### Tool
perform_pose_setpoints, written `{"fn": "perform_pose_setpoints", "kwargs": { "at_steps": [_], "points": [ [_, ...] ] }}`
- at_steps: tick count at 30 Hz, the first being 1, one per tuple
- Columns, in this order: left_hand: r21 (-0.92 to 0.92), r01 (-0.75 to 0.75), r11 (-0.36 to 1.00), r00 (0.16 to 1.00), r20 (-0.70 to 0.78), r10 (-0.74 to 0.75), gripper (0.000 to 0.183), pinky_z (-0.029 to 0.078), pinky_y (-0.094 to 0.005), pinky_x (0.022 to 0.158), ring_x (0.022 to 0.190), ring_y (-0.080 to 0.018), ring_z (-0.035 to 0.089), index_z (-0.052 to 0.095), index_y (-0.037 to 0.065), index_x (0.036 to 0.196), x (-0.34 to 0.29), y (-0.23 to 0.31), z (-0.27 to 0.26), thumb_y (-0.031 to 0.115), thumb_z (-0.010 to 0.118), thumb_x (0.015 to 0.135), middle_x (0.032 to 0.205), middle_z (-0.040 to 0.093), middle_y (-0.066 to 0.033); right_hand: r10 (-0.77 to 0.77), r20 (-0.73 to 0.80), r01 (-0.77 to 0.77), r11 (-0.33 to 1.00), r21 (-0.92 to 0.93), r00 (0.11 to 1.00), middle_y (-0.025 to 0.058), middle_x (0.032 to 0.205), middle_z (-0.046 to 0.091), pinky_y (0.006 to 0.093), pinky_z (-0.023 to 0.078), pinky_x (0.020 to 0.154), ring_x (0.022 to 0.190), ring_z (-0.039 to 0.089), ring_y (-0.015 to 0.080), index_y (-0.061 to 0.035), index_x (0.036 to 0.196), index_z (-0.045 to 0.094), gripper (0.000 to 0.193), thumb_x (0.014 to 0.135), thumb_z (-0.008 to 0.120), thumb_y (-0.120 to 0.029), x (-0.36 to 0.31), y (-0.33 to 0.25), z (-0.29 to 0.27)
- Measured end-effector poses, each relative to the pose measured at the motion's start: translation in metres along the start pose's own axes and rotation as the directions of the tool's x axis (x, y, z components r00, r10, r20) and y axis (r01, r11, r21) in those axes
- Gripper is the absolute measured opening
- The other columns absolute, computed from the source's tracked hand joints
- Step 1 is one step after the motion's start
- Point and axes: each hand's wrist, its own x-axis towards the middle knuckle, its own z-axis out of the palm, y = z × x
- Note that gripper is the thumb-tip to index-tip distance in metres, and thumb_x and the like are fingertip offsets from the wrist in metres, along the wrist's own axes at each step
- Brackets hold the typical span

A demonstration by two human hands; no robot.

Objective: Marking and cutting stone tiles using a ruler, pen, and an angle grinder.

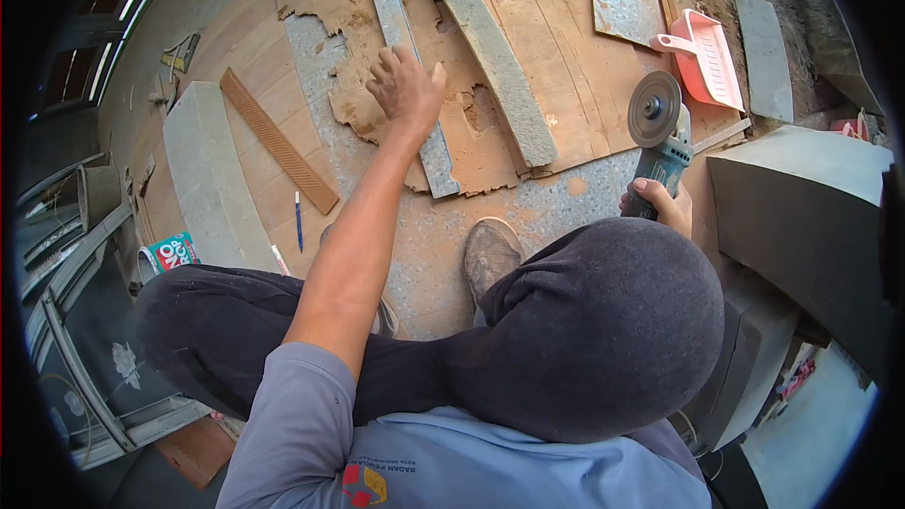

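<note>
We see that our shirt is of light blue cloth, and its short left sleeve has a duller colour, a grey that is a little violet. On the chest there are small dark printed letters, and beside them a small emblem in red and yellow. Our trousers are of charcoal colour, almost black, loose, with soft folds and some pale specks. Our right shoe is grey-brown, rounded at the toe, and looks dusty. Our left hand and right hand are both bare.
</note>
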Motion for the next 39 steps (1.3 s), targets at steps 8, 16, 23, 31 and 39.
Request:
{"fn": "perform_pose_setpoints", "kwargs": {
  "at_steps": [8, 16, 23, 31, 39],
  "points": [
    [0.399, -0.912, 0.093, 0.289, 0.467, 0.836, 0.077, 0.014, -0.0660, 0.133, 0.161, -0.0312, 0.027, 0.042, 0.022, 0.159, 0.015, 0.063, 0.003, 0.020, 0.077, 0.090, 0.156, 0.051, -0.0071, 0.016, 0.023, -0.017, 1.000, 0.026, 1.000, 0.0128, 0.081, 0.068, 0.0322, 0.058, 0.064, 0.067, 0.068, 0.0183, 0.0025, 0.105, 0.061, 0.043, 0.079, 0.079, -0.026, -0.002, 0.000, 0.003],
    [0.156, -0.985, 0.074, 0.154, 0.602, 0.784, 0.047, 0.026, -0.0632, 0.130, 0.141, -0.0243, 0.051, 0.053, 0.019, 0.138, 0.041, 0.077, -0.004, 0.005, 0.067, 0.095, 0.130, 0.061, -0.0027, -0.002, 0.002, 0.002, 1.000, 0.010, 1.000, 0.0127, 0.080, 0.068, 0.0316, 0.057, 0.063, 0.067, 0.068, 0.0182, 0.0030, 0.104, 0.061, 0.041, 0.080, 0.078, -0.026, -0.009, -0.008, 0.001],
    [0.189, -0.981, 0.033, 0.130, 0.530, 0.838, 0.032, 0.033, -0.0632, 0.126, 0.142, -0.0253, 0.050, 0.052, 0.016, 0.135, 0.047, 0.075, 0.005, 0.011, 0.053, 0.103, 0.128, 0.060, -0.0040, 0.004, 0.030, -0.004, 1.000, -0.006, 1.000, 0.0137, 0.080, 0.069, 0.0325, 0.057, 0.062, 0.066, 0.069, 0.0188, 0.0035, 0.104, 0.061, 0.041, 0.080, 0.077, -0.026, -0.006, -0.010, 0.011],
    [0.213, -0.962, 0.172, 0.239, 0.346, 0.907, 0.061, 0.028, -0.0604, 0.130, 0.158, -0.0313, 0.033, 0.043, 0.017, 0.157, 0.040, 0.052, 0.010, 0.008, 0.060, 0.099, 0.158, 0.048, -0.0122, -0.013, 0.038, 0.012, 0.999, 0.029, 0.999, 0.0131, 0.080, 0.069, 0.0328, 0.057, 0.063, 0.067, 0.069, 0.0182, 0.0029, 0.104, 0.060, 0.040, 0.081, 0.077, -0.026, -0.009, -0.017, 0.022],
    [0.190, -0.978, 0.092, 0.204, 0.744, 0.636, 0.071, 0.030, -0.0592, 0.128, 0.155, -0.0322, 0.037, 0.048, 0.007, 0.152, 0.044, -0.010, -0.052, 0.002, 0.071, 0.085, 0.161, 0.046, -0.0128, 0.011, 0.067, -0.008, 0.999, -0.045, 0.998, 0.0137, 0.084, 0.069, 0.0350, 0.059, 0.068, 0.073, 0.070, 0.0203, 0.0025, 0.109, 0.060, 0.047, 0.081, 0.078, -0.031, -0.004, -0.009, 0.010]
  ]
}}
